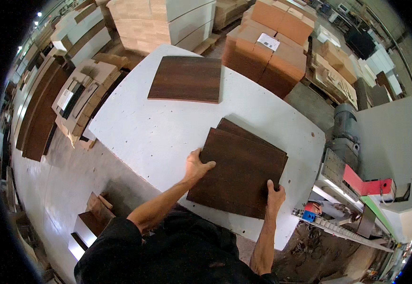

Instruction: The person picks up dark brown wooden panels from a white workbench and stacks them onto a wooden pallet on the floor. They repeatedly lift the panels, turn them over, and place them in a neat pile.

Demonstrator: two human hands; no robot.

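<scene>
A dark brown wood-grain panel (241, 173) is gripped by its two sides, between my left hand (197, 166) and my right hand (275, 195). Both thumbs lie on its top face and the other fingers go round or under the edges, mostly hidden. Beneath it, turned at a slight angle, another dark panel (243, 132) shows along the far edge. Whether the upper panel rests on it or is lifted a little, I cannot tell. A further brown panel (185, 79) lies flat by itself toward the far end of the white table (154, 128).
Cardboard boxes (267, 47) and a stack of pale boards (163, 23) stand beyond the table. Low stacked panels (85, 94) are at left. A machine with a grey motor (346, 128) and a conveyor-like rail (343, 233) borders the right side.
</scene>
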